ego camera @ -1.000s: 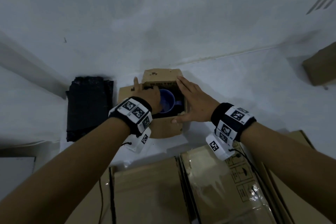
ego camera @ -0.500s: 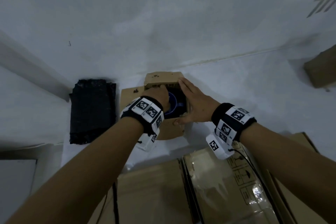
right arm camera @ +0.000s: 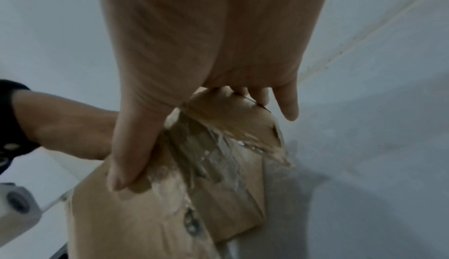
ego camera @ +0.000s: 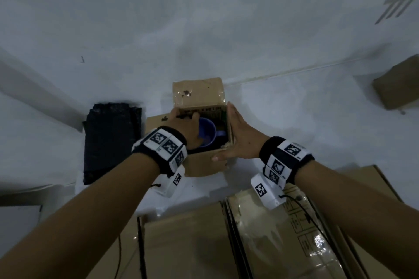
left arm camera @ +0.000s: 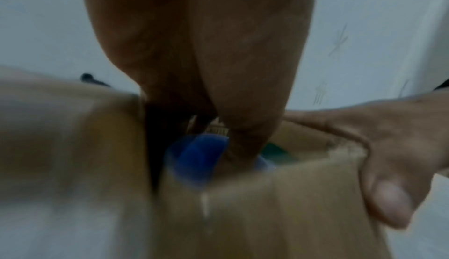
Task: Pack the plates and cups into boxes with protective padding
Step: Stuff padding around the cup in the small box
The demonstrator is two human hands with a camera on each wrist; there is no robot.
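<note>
Head view shows a small cardboard box (ego camera: 199, 166) standing open on a white surface (ego camera: 294, 120), its far flap (ego camera: 198, 92) raised at 12 o'clock and a left flap folded out at 9 o'clock. Inside sits a blue cup (ego camera: 207, 132), its handle pointing to 3 o'clock. Left hand (ego camera: 186, 128) reaches into the box at the cup's 9 o'clock rim; right hand (ego camera: 240, 140) lies flat along the box's 3 o'clock wall, fingers straight and together, thumb on the near corner.

Left wrist view, blurred, adds what the head camera hides: the left fingers (left arm camera: 245, 144) go down onto the cup (left arm camera: 196, 159), apparently at its rim, though whether they pinch it I cannot tell. Right wrist view alone shows crumpled clear tape (right arm camera: 211, 153) on the box's outer wall (right arm camera: 230, 205).

A black folded pad (ego camera: 111, 140) lies at 9 o'clock, just beside the left flap. Flattened cartons (ego camera: 226, 244) crowd 6 o'clock; open white surface stretches toward 3 o'clock, with another box (ego camera: 396, 84) well apart.
</note>
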